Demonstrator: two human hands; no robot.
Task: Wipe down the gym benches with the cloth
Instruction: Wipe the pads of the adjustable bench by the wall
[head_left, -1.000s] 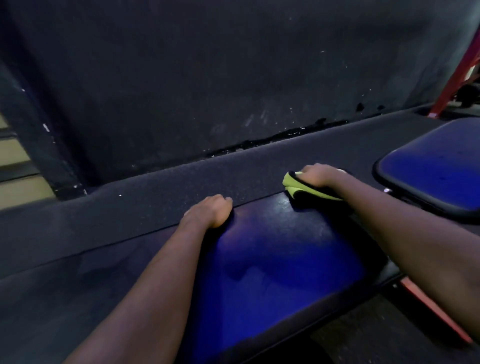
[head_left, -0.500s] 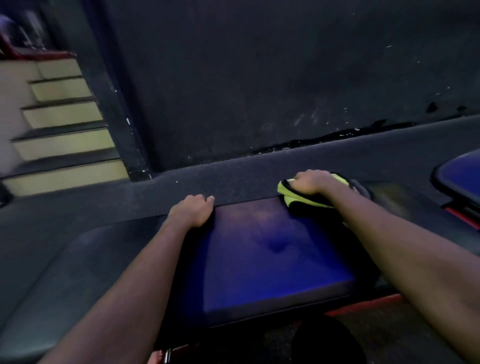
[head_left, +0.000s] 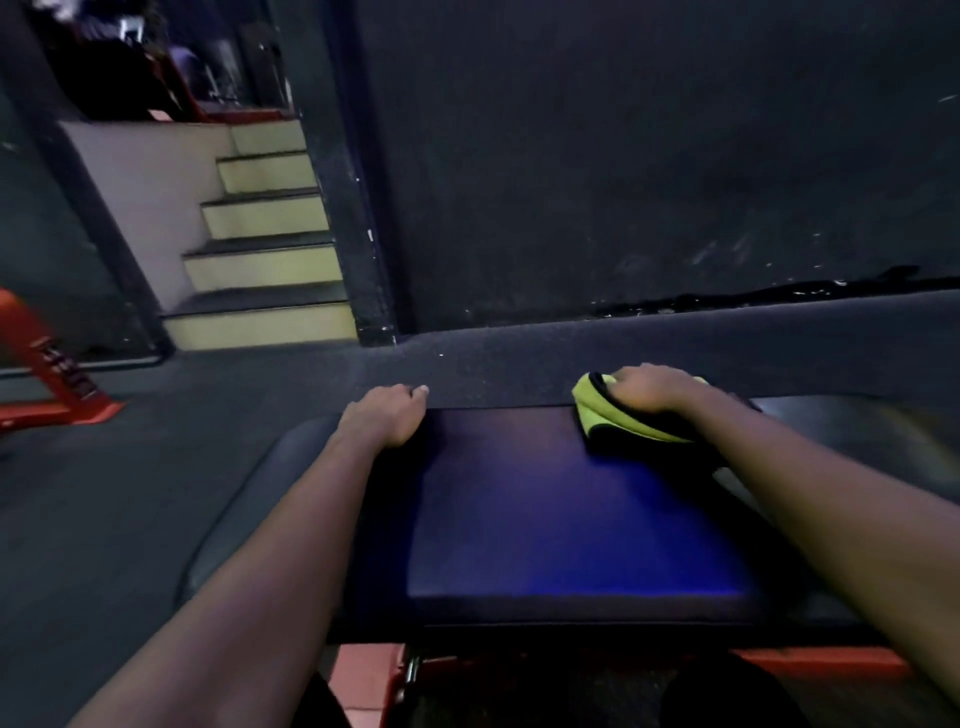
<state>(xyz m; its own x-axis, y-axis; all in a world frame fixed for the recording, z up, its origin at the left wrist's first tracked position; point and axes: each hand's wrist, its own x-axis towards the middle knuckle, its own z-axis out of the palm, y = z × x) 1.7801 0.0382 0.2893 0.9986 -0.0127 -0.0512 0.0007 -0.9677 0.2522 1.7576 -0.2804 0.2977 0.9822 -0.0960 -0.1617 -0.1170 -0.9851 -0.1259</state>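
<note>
I see the bench (head_left: 545, 519) straight below me in the head view. Its padded top reads deep blue in the middle and fades to near black toward both ends, with a dull sheen across the near half. Its long side runs left to right, and the far edge lies just short of the wall.

My left hand (head_left: 384, 415) sits on the far edge of the pad, left of centre, with its fingers bent over that edge and gripping it. My right hand (head_left: 649, 387) is further right along the same edge, on top of the cloth (head_left: 613, 421). The cloth is a yellow-green one with dark trim, bunched on the pad's far right part. The fingers curl down over the bundle and hold it against the surface. Both forearms reach in from the bottom corners.

A red frame (head_left: 821, 657) shows below the near side of the bench, partly hidden by the pad. The floor (head_left: 130, 493) is dark, speckled matting that runs past the bench to the wall (head_left: 649, 156), which is flat black, scuffed and flecked with pale marks. A ragged dark strip lies along its foot at the right.

A black post (head_left: 348, 208) ends the wall on the left. Beside it, stairs (head_left: 265, 260) climb away with pale yellowish risers and dark treads. At the top there is dim clutter I cannot make out. A red-orange stand (head_left: 57, 374) rests on the floor at the far left — its lettering is too blurred to read.
</note>
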